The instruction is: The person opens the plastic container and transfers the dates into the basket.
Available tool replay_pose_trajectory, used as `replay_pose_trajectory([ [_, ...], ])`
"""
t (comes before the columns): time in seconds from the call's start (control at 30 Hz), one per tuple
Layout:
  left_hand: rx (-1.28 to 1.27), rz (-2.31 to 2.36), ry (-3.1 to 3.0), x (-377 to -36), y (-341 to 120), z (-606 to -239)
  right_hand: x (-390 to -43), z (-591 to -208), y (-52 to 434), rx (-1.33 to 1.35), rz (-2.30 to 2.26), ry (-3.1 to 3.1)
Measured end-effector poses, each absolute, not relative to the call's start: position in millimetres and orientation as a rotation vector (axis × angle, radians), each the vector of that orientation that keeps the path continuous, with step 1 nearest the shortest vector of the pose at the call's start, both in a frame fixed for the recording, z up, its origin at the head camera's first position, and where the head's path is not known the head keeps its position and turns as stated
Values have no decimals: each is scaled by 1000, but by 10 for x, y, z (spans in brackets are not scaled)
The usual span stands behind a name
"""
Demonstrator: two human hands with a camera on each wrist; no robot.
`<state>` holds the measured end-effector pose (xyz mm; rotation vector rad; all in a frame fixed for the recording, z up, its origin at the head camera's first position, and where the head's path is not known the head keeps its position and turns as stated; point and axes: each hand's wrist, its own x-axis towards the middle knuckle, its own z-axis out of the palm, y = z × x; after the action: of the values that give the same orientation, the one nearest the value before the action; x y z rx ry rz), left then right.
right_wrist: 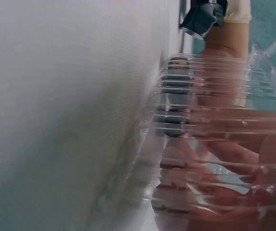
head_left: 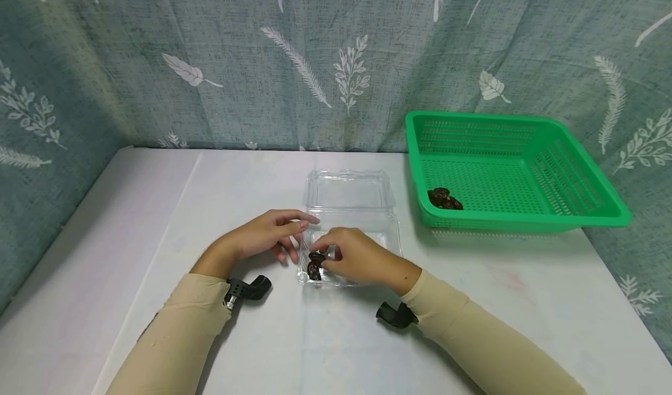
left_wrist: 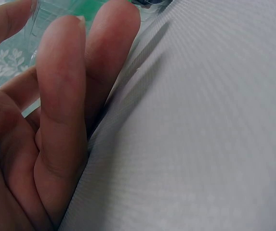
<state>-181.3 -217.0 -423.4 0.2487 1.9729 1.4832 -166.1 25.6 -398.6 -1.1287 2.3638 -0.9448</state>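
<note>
R hand's fingertips (head_left: 321, 248) behind ribbed clear box wall (right_wrist: 210, 125) (blurred), grip unclear

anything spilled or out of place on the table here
Nothing stands out. The dark pieces sit inside the open clear container, a few more lie in the green basket, and none lies loose on the table.

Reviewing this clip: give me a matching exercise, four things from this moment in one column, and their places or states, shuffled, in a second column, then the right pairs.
Things:
1. green basket
2. clear plastic box
3. left hand
4. right hand

Places or states:
A. lid open, in the middle of the table
B. rests against the box's left side, fingers fairly straight
C. far right of the table, a few dark pieces inside
D. inside the box, fingers at dark pieces

Pairs: 1-C, 2-A, 3-B, 4-D
</note>
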Motion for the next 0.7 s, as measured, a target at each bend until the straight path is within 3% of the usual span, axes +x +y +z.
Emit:
replay_pose_trajectory([
  [0.7, 252, 1475, 1977, -1813, -2167, -4235, -1630, -3994, 205, -1160, -862, 2390],
])
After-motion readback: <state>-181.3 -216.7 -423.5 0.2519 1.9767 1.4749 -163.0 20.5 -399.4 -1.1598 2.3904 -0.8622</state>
